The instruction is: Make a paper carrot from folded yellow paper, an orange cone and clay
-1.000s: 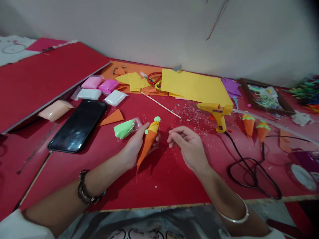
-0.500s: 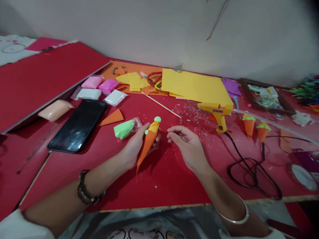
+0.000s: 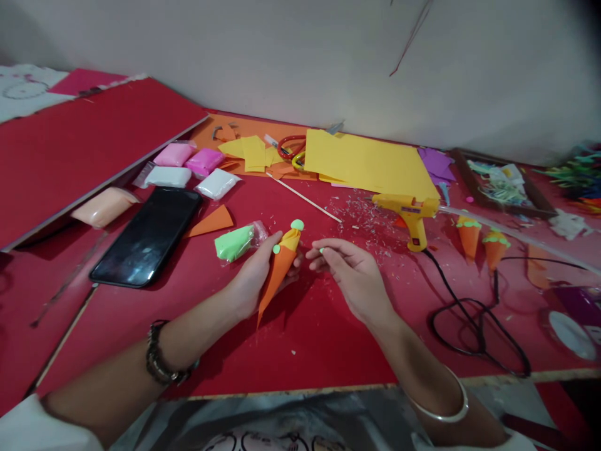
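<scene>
The red table (image 3: 323, 357) bears the whole arrangement; a yellow glue gun (image 3: 413, 216) lies on it to the right, apart from both hands. The left hand (image 3: 248, 279) is wrapped around an orange cone (image 3: 275, 274), thumb on one side and fingertips showing on the other. The right hand (image 3: 359, 275), near the cone but not touching it, pinches a green speck (image 3: 322, 250) between thumb and finger.

The orange cone is held tilted over the middle of the table, its point toward the front edge. It appears to be rolled craft paper or foam sheet: very light, springy rather than rigid, dry enough not to slip, yet easily dented by a hard squeeze. A loose wrap about the broad upper part, as seen here, looks the safest hold; the thin point would probably bend. Just beside the left hand lies a green packet (image 3: 233, 244), seemingly of soft clay. The yellow top (image 3: 292, 238) of the cone looks softly gathered and is better not gripped. The green ball (image 3: 297, 224) above it and the green dot (image 3: 277, 249) on the side probably flatten under pressure. The green speck, smallest of all, likely squashes readily and calls for a fingertip pinch.
</scene>
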`<control>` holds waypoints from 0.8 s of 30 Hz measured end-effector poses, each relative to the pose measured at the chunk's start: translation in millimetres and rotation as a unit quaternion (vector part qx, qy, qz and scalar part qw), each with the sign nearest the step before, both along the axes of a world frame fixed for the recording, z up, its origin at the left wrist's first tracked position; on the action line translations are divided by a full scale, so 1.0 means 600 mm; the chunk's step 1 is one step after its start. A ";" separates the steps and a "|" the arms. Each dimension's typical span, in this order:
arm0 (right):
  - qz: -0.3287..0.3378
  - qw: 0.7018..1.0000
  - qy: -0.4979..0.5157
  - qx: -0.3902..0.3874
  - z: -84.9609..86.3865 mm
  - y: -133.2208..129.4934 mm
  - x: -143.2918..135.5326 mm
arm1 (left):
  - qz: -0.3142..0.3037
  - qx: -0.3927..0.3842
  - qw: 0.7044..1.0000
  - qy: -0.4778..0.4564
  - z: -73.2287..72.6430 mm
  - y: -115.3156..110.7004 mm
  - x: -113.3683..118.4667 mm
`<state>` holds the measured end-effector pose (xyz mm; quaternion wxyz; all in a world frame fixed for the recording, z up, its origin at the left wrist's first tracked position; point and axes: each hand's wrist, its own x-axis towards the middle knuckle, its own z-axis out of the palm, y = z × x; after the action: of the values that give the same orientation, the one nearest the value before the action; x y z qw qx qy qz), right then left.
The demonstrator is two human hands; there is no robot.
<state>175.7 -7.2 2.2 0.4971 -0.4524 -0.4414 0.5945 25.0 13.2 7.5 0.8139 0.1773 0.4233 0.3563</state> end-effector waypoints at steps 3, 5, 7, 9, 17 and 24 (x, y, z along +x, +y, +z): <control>-0.022 0.999 -0.024 0.015 0.000 0.000 0.001 | -0.017 0.024 0.999 -0.017 0.001 0.001 0.001; -0.042 0.998 -0.051 0.021 0.000 0.001 0.001 | -0.020 0.036 0.999 -0.025 0.001 0.001 0.002; -0.044 0.997 -0.062 0.014 0.000 0.001 0.001 | -0.016 0.035 0.999 -0.021 0.001 0.000 0.002; -0.035 0.998 -0.058 0.005 0.000 0.001 0.001 | -0.010 0.028 0.999 -0.015 0.001 -0.001 0.003; -0.028 0.999 -0.040 0.017 0.003 -0.001 0.001 | -0.011 0.032 0.999 -0.028 -0.002 0.000 0.001; -0.022 0.999 -0.038 0.005 0.004 -0.001 -0.004 | 0.000 0.013 1.000 -0.002 0.000 -0.001 0.001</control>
<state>173.5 -8.1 4.4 0.4950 -0.4819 -0.4526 0.5639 25.7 12.4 7.4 0.8124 0.1872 0.4173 0.3617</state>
